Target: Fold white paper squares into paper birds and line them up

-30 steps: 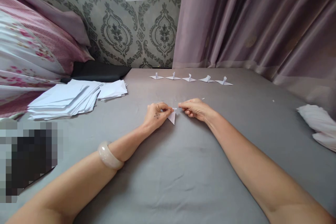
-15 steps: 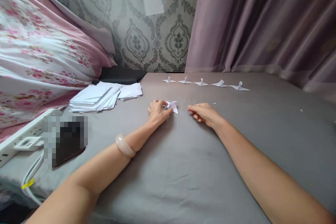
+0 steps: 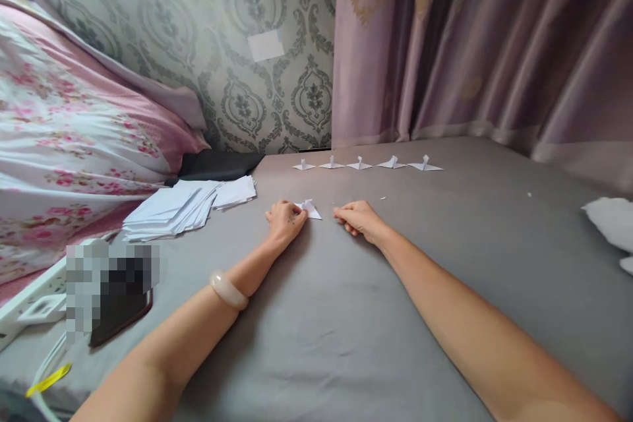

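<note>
My left hand (image 3: 287,221), a pale bangle at its wrist, is closed on a folded white paper crane (image 3: 310,211) that rests on the grey cloth. Part of the crane is hidden behind the fingers. Just to the right, apart from the crane, my right hand (image 3: 360,219) is held in a pinch, thumb against the curled fingers. Whatever sits in that pinch, if anything, is too small to make out. Farther back, several similar paper cranes (image 3: 359,163) stand in a row.
Stacks of white paper (image 3: 168,211) lie at the left, near a black flat item (image 3: 217,165). A phone (image 3: 123,316), partly blurred out, lies beside a white power strip (image 3: 47,297). Small paper scraps (image 3: 382,198) dot the grey cloth (image 3: 316,343). Something white (image 3: 613,221) is at the right edge.
The camera view has turned right, so the scene sits farther left and a white item appears at the right edge. Both hands keep nearly the same pose around the crane.
</note>
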Motion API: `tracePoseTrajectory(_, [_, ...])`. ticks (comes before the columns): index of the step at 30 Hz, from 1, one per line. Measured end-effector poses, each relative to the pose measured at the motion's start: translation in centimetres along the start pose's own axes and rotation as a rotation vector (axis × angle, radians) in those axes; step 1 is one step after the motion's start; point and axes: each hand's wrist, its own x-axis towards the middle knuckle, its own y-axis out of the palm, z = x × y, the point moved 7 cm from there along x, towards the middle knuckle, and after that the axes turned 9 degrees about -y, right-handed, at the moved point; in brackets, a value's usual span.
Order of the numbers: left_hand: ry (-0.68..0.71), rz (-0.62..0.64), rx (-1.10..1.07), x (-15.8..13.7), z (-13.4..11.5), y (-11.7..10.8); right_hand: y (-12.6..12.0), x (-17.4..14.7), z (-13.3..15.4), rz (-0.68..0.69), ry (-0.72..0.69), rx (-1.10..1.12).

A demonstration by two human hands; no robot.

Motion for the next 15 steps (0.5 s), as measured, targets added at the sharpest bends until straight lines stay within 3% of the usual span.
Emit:
tracePoseTrajectory(5, [-0.12,0.049,0.02,2.7,0.0,0.8,-0.3,0.1,-0.3,-0.074,-0.036,-0.096])
tracePoseTrajectory(9, [-0.214,0.019,0.017,4.9,-0.6,1.0,-1.9,0.4,-0.2,-0.192,-0.093,-0.265])
tracePoseTrajectory(12, [-0.213,-0.005,-0.001,5.9,-2.7,1.1,-3.5,0.4,0.2,-0.251,-0.118,-0.46])
tracePoseTrajectory(15, [-0.165,-0.017,-0.032,6.5,-6.6,1.2,-3.7,0.0,0.7,-0.217,-0.147,-0.68])
